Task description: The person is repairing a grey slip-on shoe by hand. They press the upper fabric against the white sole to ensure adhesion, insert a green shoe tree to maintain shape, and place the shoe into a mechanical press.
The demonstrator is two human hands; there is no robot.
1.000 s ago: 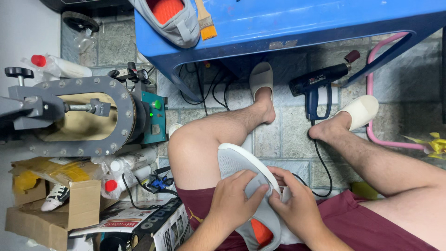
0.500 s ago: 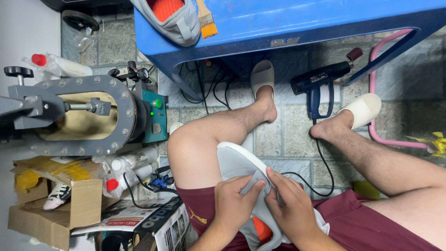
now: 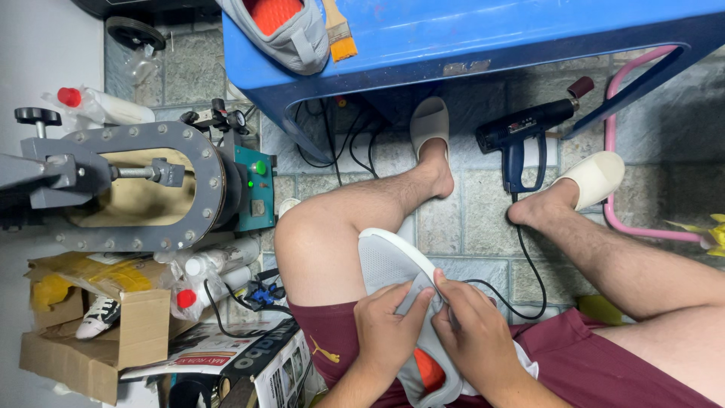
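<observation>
Gripping grey shoe [image 3: 389,264] on my lap: left hand [image 3: 387,326] and right hand [image 3: 477,332] both clamped on its upper, fingertips pinching together; heat gun [image 3: 521,136] on floor.

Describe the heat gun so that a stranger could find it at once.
Look below the edge of the blue table, on the stone floor between the person's two feet. The heat gun lies there on its side. It is dark blue and pistol-shaped, with a reddish nozzle tip and a black cord, unlike the pale slippers beside it.

I count two hands [image 3: 393,332] [image 3: 476,336], two grey shoes [image 3: 393,264] [image 3: 291,30], two slippers [image 3: 429,125] [image 3: 596,177], one brush [image 3: 337,30], one heat gun [image 3: 521,136] and one blue table [image 3: 491,30].
</observation>
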